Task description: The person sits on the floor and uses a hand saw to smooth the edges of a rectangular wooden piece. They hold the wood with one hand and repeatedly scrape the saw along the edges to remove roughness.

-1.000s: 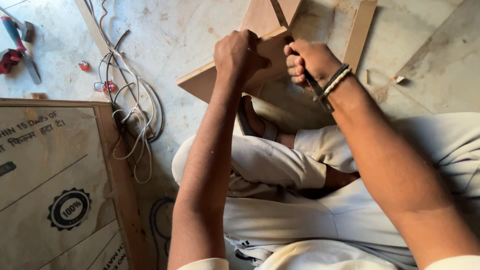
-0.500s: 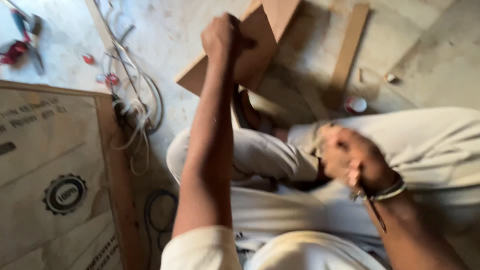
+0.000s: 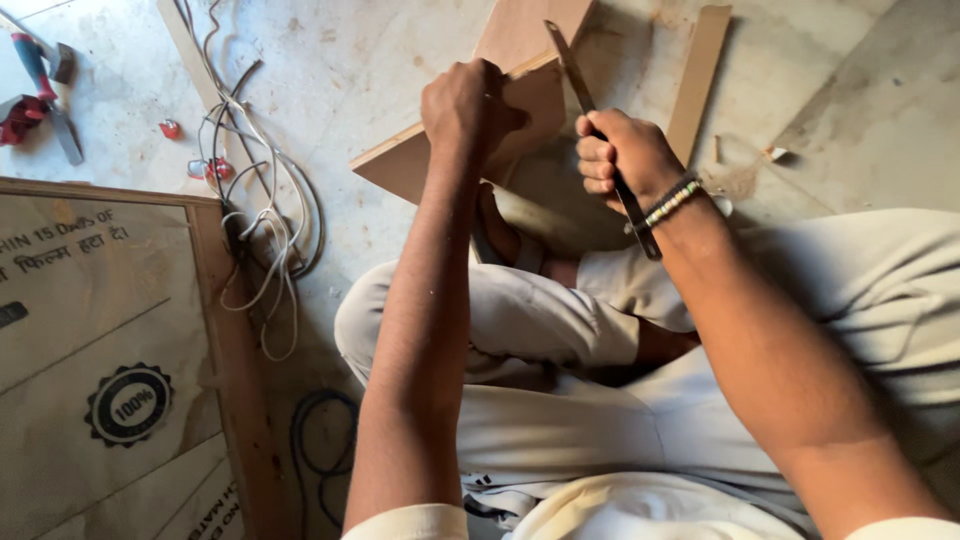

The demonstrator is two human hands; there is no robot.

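I sit on the floor with my legs folded. My left hand (image 3: 465,105) grips the edge of a brown wooden board (image 3: 525,40) that rests tilted on the concrete floor in front of me. My right hand (image 3: 620,152) is closed around a thin dark metal blade (image 3: 570,65), like a hacksaw blade, whose upper part lies across the board's edge just right of my left hand. The blade's lower end sticks out past my wrist, which wears a beaded band.
A narrow wooden strip (image 3: 700,75) lies right of the board. White and black cables (image 3: 265,215) trail over the floor at left. A large plywood sheet with printed film (image 3: 110,350) fills the lower left. Hand tools (image 3: 45,85) lie at the top left.
My right hand dropped to my lap half a second ago and has come back up to the board with the blade. My left hand kept its hold on the board.
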